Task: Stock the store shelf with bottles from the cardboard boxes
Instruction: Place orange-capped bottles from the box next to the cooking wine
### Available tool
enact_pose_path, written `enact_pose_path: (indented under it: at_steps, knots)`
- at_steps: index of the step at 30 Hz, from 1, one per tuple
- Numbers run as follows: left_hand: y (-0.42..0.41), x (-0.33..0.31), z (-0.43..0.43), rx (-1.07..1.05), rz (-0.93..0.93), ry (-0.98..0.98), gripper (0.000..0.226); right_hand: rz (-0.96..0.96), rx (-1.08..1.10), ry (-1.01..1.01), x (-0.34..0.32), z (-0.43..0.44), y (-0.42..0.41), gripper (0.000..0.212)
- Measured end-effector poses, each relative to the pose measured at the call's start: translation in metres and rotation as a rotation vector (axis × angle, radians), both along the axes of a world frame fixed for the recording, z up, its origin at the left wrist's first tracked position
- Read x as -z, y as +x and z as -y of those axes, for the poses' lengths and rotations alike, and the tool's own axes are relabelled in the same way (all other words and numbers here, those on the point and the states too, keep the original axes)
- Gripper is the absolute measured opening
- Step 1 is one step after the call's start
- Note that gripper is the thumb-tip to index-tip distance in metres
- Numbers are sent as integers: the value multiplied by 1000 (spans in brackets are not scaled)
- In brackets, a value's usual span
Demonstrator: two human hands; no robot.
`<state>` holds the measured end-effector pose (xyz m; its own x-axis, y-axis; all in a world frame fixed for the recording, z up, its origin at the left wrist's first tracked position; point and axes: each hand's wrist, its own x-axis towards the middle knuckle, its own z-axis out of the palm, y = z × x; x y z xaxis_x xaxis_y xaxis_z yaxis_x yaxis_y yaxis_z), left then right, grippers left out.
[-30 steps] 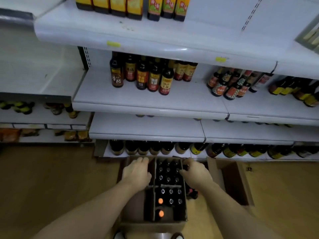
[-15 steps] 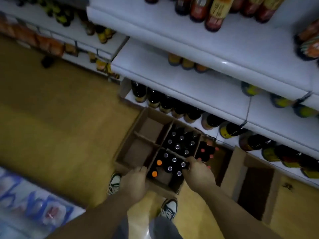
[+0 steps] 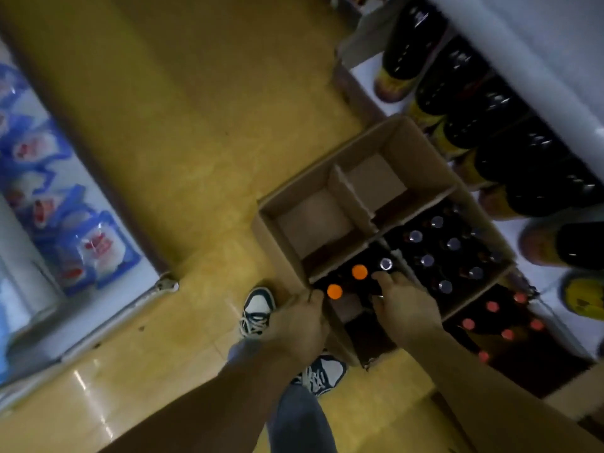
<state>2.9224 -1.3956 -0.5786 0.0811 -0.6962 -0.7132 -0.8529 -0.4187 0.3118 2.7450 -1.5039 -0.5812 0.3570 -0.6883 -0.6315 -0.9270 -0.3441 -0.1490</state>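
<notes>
**Directly above a divided box of bottles, two bare hands reach in**

Seen from the head camera looking steeply down, an open cardboard box (image 3: 327, 178) sits on a yellow floor (image 3: 196, 125), just beside the bottom shelf (image 3: 369, 60) of a white store unit. Cardboard dividers split the box into four compartments. The two on the side away from the shelf show bare cardboard bottoms. The compartment nearest the shelf is packed with dark silver-capped bottles (image 3: 452, 244). The compartment nearest the person holds two orange-capped bottles (image 3: 359, 272) and more dark bottles.

The left hand (image 3: 297, 325) is at the near corner of the box, its fingers curled over the rim. The right hand (image 3: 405, 308) lies over the near compartment, fingers fairly straight and spread, tips resting on dark bottle tops beside the orange caps; no grasp is visible.

A second box (image 3: 555, 384) to the right holds red-capped bottles (image 3: 492, 307). Large dark bottles (image 3: 490, 106) with yellow labels line the bottom shelf. Two blue-and-white sneakers (image 3: 256, 308) stand beside the box. Blurred blue-and-white packages (image 3: 65, 223) show at far left.
</notes>
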Motion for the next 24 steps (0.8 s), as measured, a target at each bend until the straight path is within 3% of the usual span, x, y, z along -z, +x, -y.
enact_pose_path:
  at_steps: [3,7,10,15,20,24]
  knots:
    - [-12,58,2,-1,53,-75,44,-28,-103,-13,60,6,-1,43]
    - [-31,116,3,68,123,-53,66,-41,-213,1,117,5,-2,50]
    - [-41,139,6,69,152,-78,65,-68,-271,-16,138,7,-1,57]
    - [-44,149,16,81,198,-122,51,-128,-324,-65,145,10,9,48]
    - [-40,145,32,174,198,-73,56,-135,-322,-79,145,14,22,36]
    - [-37,147,31,205,207,-117,42,-138,-315,-88,143,13,21,34]
